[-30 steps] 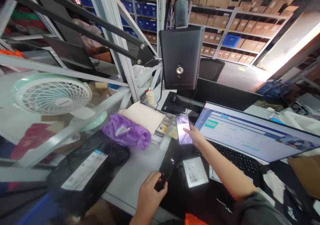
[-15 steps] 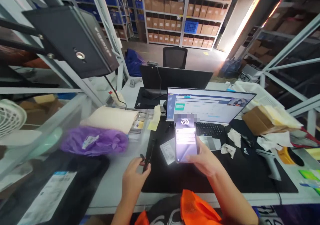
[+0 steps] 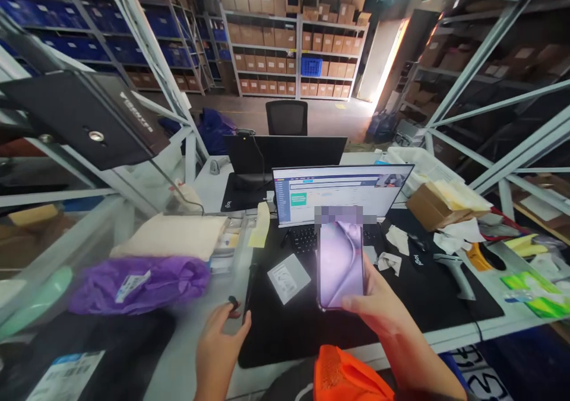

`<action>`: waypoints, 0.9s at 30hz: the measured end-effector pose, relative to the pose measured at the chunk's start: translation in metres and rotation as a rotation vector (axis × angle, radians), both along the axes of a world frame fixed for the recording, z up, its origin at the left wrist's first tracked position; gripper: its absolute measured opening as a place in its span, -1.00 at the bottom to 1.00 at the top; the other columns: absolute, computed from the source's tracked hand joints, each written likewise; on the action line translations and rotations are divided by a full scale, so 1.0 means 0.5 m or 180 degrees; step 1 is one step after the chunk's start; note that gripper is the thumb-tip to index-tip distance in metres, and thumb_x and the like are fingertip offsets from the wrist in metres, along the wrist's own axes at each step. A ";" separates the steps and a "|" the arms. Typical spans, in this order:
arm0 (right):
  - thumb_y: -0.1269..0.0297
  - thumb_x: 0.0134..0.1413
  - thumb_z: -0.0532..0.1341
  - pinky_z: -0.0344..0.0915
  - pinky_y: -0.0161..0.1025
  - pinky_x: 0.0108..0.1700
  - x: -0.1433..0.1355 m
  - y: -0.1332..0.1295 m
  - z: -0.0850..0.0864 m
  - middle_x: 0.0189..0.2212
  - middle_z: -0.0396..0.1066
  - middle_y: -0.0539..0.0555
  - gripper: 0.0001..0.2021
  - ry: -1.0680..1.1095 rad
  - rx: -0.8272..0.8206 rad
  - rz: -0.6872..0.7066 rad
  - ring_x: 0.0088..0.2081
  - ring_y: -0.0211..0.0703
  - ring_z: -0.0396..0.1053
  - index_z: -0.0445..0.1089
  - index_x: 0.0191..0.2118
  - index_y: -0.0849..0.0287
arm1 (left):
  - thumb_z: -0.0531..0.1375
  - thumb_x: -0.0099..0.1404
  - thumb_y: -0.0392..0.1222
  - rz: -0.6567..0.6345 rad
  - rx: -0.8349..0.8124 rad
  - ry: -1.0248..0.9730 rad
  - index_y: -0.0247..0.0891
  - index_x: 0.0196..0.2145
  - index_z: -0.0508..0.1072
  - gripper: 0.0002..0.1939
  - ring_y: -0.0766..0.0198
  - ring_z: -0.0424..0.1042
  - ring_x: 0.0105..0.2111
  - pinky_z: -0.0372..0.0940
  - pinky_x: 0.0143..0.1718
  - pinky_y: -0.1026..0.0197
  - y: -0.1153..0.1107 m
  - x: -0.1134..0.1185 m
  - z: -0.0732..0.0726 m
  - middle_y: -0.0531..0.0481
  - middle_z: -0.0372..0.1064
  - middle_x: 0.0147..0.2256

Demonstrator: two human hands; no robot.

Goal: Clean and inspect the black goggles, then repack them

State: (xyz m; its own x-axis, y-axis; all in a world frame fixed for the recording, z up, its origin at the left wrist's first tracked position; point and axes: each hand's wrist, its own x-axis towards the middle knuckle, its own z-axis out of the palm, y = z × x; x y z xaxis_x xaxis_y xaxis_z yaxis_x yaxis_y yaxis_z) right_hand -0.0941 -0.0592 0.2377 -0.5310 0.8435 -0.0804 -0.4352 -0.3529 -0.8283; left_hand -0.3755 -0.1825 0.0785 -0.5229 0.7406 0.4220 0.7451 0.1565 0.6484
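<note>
My right hand (image 3: 378,300) is closed around a smartphone (image 3: 341,264), held upright before the laptop, its thumb at the lower part of the screen. The lit screen shows a purple swirl; its top is blurred out. My left hand (image 3: 220,341) rests at the left edge of the black desk mat (image 3: 303,330), thumb and fingers apart. A small dark loop (image 3: 233,302) shows at its fingertips, beside a slim black object (image 3: 250,288) whose kind I cannot make out. A greyish square packet with a printed label (image 3: 288,277) lies on the mat between the hands.
Behind the phone stands a laptop (image 3: 342,193). To the right are crumpled papers (image 3: 396,239), a barcode scanner (image 3: 456,273), a tape roll (image 3: 481,257) and a cardboard box (image 3: 430,205). On the left lie a purple bag (image 3: 142,282) and a black parcel (image 3: 120,341).
The phone's screen has gone from a lock screen with time and notifications to a plain purple wallpaper. The camera view has shifted; my left hand stays by the mat's edge.
</note>
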 end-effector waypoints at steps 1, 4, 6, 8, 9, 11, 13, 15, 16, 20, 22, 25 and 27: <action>0.44 -0.35 0.53 0.44 -0.16 -0.26 0.005 -0.002 0.003 -0.09 0.50 0.09 -0.23 0.0021 0.0010 -0.0022 -0.21 -0.02 0.49 0.34 0.10 -0.01 | 0.23 0.20 0.07 0.0008 0.0011 0.0005 -0.22 -0.27 0.47 -0.69 0.17 0.52 -0.39 0.42 -0.25 0.14 0.001 0.000 -0.002 -0.05 0.51 -0.31; 0.39 -0.34 0.53 0.41 -0.18 -0.25 0.018 -0.008 0.009 -0.15 0.51 0.06 -0.30 0.0029 -0.0031 -0.0167 -0.23 -0.05 0.48 0.38 0.04 0.00 | 0.25 0.19 0.09 -0.0029 0.0048 -0.0004 -0.21 -0.26 0.46 -0.68 0.16 0.53 -0.38 0.42 -0.23 0.13 0.004 0.003 -0.006 -0.06 0.52 -0.28; 0.35 -0.30 0.52 0.38 -0.20 -0.24 0.025 -0.009 0.012 -0.15 0.52 0.05 -0.36 0.0039 -0.0088 -0.0292 -0.23 -0.06 0.47 0.40 0.01 0.00 | 0.25 0.18 0.08 -0.0060 0.0081 0.0021 -0.21 -0.26 0.46 -0.68 0.16 0.53 -0.38 0.42 -0.22 0.14 0.005 0.007 -0.006 -0.05 0.52 -0.30; 0.29 -0.25 0.51 0.36 -0.21 -0.24 0.032 -0.009 0.013 -0.15 0.52 0.05 -0.40 0.0052 -0.0125 -0.0365 -0.21 -0.06 0.47 0.41 0.02 0.00 | 0.25 0.18 0.09 -0.0069 0.0084 0.0059 -0.21 -0.26 0.46 -0.68 0.16 0.53 -0.38 0.42 -0.22 0.13 0.004 0.012 -0.003 -0.04 0.52 -0.30; 0.25 -0.23 0.50 0.35 -0.22 -0.24 0.035 -0.008 0.014 -0.15 0.52 0.06 -0.41 0.0054 -0.0140 -0.0388 -0.21 -0.05 0.47 0.42 0.02 0.00 | 0.25 0.19 0.10 -0.0058 0.0089 0.0080 -0.22 -0.26 0.46 -0.67 0.15 0.53 -0.38 0.42 -0.21 0.12 0.004 0.014 -0.001 -0.05 0.52 -0.30; 0.18 -0.20 0.48 0.34 -0.21 -0.25 0.041 -0.006 0.014 -0.18 0.53 0.06 -0.46 0.0033 -0.0208 -0.0444 -0.24 -0.04 0.46 0.45 -0.01 0.03 | 0.23 0.19 0.13 -0.0033 0.0093 0.0111 -0.22 -0.26 0.47 -0.65 0.14 0.53 -0.37 0.41 -0.20 0.10 0.004 0.018 0.004 -0.06 0.51 -0.31; 0.12 -0.17 0.46 0.33 -0.19 -0.23 0.047 -0.003 0.011 -0.20 0.54 0.07 -0.51 0.0016 -0.0340 -0.0511 -0.25 -0.03 0.46 0.47 -0.04 0.05 | 0.21 0.20 0.15 -0.0009 0.0074 0.0157 -0.22 -0.27 0.47 -0.64 0.11 0.53 -0.34 0.41 -0.20 0.09 0.004 0.023 0.010 -0.07 0.51 -0.32; 0.11 -0.12 0.43 0.34 -0.17 -0.20 0.051 -0.001 0.005 -0.17 0.54 0.07 -0.55 0.0028 -0.0453 -0.0581 -0.21 0.00 0.47 0.47 -0.05 0.05 | 0.20 0.21 0.15 -0.0012 0.0069 0.0200 -0.22 -0.26 0.47 -0.64 0.09 0.53 -0.32 0.41 -0.21 0.08 0.005 0.027 0.014 -0.06 0.51 -0.33; 0.12 -0.08 0.42 0.34 -0.16 -0.17 0.053 0.000 0.002 -0.15 0.54 0.07 -0.56 0.0041 -0.0487 -0.0607 -0.18 0.02 0.47 0.47 -0.03 0.04 | 0.20 0.21 0.14 -0.0026 0.0084 0.0217 -0.22 -0.26 0.47 -0.64 0.09 0.54 -0.32 0.41 -0.22 0.08 0.005 0.028 0.015 -0.06 0.51 -0.34; 0.16 -0.07 0.40 0.33 -0.12 -0.16 0.055 0.005 -0.009 -0.14 0.55 0.07 -0.55 0.0097 -0.0583 -0.0640 -0.15 0.07 0.47 0.43 0.00 0.03 | 0.22 0.21 0.11 -0.0097 0.0153 0.0227 -0.22 -0.26 0.47 -0.67 0.12 0.54 -0.34 0.42 -0.22 0.10 0.005 0.030 0.013 -0.05 0.51 -0.33; 0.18 -0.13 0.43 0.33 -0.11 -0.16 0.052 0.009 -0.013 -0.18 0.55 0.06 -0.54 0.0051 -0.0631 -0.0730 -0.17 0.07 0.47 0.43 -0.03 0.03 | 0.22 0.21 0.10 -0.0085 0.0107 0.0233 -0.21 -0.25 0.47 -0.67 0.14 0.53 -0.36 0.42 -0.24 0.11 0.003 0.029 0.011 -0.05 0.51 -0.31; 0.22 -0.20 0.47 0.34 -0.10 -0.14 0.047 0.015 -0.019 -0.21 0.56 0.05 -0.54 -0.0118 -0.0606 -0.0893 -0.20 0.03 0.47 0.45 -0.09 0.05 | 0.23 0.20 0.11 -0.0050 0.0070 0.0225 -0.21 -0.25 0.46 -0.67 0.13 0.52 -0.34 0.41 -0.23 0.11 0.002 0.030 0.011 -0.05 0.51 -0.31; 0.24 -0.23 0.50 0.35 -0.10 -0.14 0.042 0.018 -0.024 -0.24 0.56 0.04 -0.55 -0.0222 -0.0530 -0.0959 -0.24 -0.01 0.47 0.45 -0.12 0.08 | 0.24 0.21 0.11 -0.0058 0.0096 0.0192 -0.22 -0.25 0.46 -0.67 0.13 0.52 -0.34 0.41 -0.20 0.09 0.001 0.030 0.012 -0.04 0.51 -0.32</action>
